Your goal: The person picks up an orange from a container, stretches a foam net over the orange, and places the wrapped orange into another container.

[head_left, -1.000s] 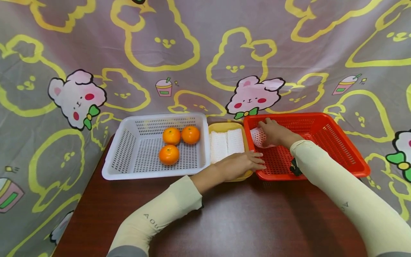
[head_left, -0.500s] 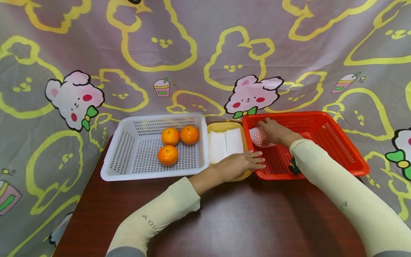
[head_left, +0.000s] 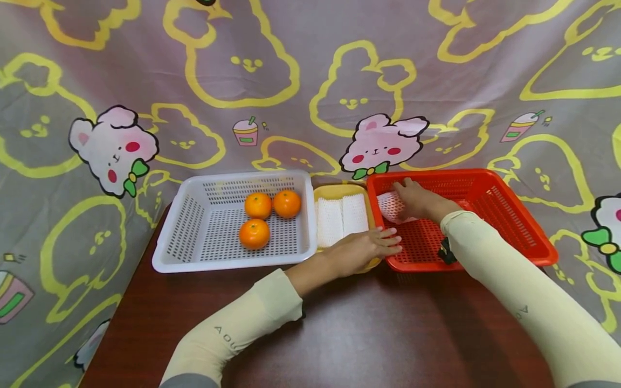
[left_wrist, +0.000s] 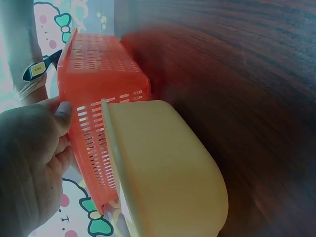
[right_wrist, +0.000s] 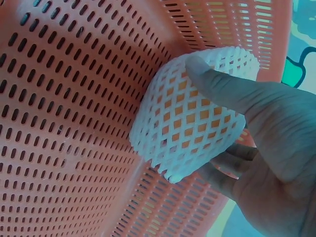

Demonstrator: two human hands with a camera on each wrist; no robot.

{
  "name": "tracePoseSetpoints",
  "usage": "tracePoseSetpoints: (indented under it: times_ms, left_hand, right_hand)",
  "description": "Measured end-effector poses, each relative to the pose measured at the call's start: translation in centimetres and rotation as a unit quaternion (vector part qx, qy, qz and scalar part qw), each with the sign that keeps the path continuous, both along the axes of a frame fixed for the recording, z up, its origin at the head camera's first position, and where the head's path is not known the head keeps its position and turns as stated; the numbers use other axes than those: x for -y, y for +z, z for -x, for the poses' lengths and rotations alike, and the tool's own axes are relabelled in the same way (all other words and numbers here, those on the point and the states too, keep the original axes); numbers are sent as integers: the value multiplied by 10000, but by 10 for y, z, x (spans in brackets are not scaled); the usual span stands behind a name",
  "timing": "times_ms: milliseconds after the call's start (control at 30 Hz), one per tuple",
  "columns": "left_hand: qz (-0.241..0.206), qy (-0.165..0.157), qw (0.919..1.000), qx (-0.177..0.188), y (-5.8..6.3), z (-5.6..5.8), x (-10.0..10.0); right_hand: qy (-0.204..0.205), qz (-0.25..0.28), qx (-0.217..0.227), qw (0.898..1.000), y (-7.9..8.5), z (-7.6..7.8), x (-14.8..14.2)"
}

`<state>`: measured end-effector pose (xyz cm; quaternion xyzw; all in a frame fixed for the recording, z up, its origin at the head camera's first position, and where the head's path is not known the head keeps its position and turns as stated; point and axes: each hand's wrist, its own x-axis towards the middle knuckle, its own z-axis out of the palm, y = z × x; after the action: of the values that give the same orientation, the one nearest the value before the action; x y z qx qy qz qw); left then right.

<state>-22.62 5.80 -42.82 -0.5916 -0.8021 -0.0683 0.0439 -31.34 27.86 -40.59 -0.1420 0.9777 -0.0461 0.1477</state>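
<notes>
In the red basket's [head_left: 524,237] left end, my right hand [head_left: 414,200] holds an orange wrapped in a white foam net sleeve [right_wrist: 185,118]. The thumb lies across the net, and the other fingers pass behind the fruit. Orange peel shows through the mesh in the right wrist view. My left hand [head_left: 361,250] is at the basket's near left corner, fingers reaching over the rim and the thumb [left_wrist: 63,116] against its outer side. Its forearm crosses the front of a yellow tray [left_wrist: 168,168] holding flat white foam net sleeves [head_left: 342,218].
Left of the yellow tray stands a white basket [head_left: 162,256] with three bare oranges [head_left: 254,234] in it. All the containers stand in a row on a dark reddish wooden table [head_left: 368,328]. A patterned curtain [head_left: 291,70] hangs behind them.
Both hands keep their places at the red basket, with the wrapped orange still in my right hand. The head view shifts only slightly.
</notes>
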Motion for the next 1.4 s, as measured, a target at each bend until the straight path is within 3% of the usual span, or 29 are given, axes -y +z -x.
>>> tracePoseSetpoints:
  times_ms: [267,367,433,533,600,667,767,867,967,1100,1200,1400]
  left_hand:
    - [-199,274,9993,-129,5,-5,21]
    - [-789,572,9951,-171,16,-10,39]
    - [-1332,878,9871,-151,25,-13,55]
    - [-2101,1547,9653,110,39,-15,85]
    - [-2477,2089,9452,414,46,-13,108]
    - [-2786,2648,9189,891,50,-9,130]
    - [-3063,3417,8733,1635,49,3,162]
    - [-2846,4059,8407,2178,43,13,190]
    - [-2311,4474,8287,2445,34,18,213]
    - [-1842,4643,8275,2563,24,23,234]
    - [-1582,4685,8257,2714,21,26,242]
    - [-1131,4912,8037,3162,20,30,244]
  right_hand:
    - [114,92,-100,9998,8,2,9]
    - [250,232,-384,9987,18,1,17]
    - [341,449,-758,9955,26,0,25]
    - [501,968,-1449,9834,38,-3,44]
    - [581,1368,-1786,9726,44,-7,61]
    - [698,1724,-1863,9647,48,-11,81]
    - [961,2015,-1743,9590,50,-14,113]
    - [1299,2184,-1481,9558,45,-13,147]
    - [1572,2143,-1125,9574,38,-12,180]
    - [1822,1815,-659,9641,32,-10,223]
    - [2091,1420,-363,9668,27,-7,250]
    - [2392,858,145,9671,18,-4,286]
